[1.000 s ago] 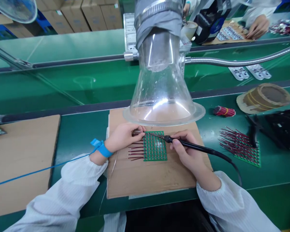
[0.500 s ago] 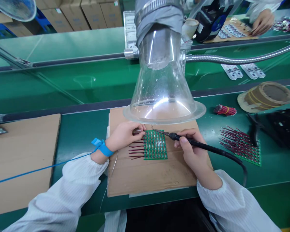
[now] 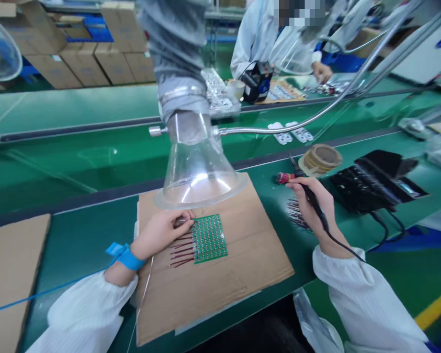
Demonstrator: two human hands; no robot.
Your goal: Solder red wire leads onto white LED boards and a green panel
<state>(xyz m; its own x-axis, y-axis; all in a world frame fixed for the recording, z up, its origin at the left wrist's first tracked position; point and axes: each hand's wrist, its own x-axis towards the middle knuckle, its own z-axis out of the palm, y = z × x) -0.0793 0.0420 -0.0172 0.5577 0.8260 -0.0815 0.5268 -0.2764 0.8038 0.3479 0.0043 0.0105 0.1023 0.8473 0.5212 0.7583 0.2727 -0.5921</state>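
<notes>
Head view shows us the green table point(image 3: 95, 235) with a cardboard sheet point(image 3: 220, 279) lying on it, and above the sheet's far edge a clear fume funnel point(image 3: 198, 171) hanging mouth down. On the cardboard we see a green circuit board point(image 3: 208, 238) lying flat, with dark red wires point(image 3: 180, 247) sticking out of its left edge. Our left hand point(image 3: 161, 231) reaches in from the lower left, wrist low, a blue strap point(image 3: 127, 255) around it, and the fingers curl onto the board's upper left corner; the grip looks pinched on something thin there, though we cannot tell what. Our right hand point(image 3: 312, 201) is held well off to the right of the cardboard, forearm rising from the lower right, and its grip is closed around a soldering iron point(image 3: 308, 193) like a pen, the tip pointing up and away towards a tape roll point(image 3: 320, 159). Just beside that hand lies a small red wire bundle point(image 3: 284, 177).
</notes>
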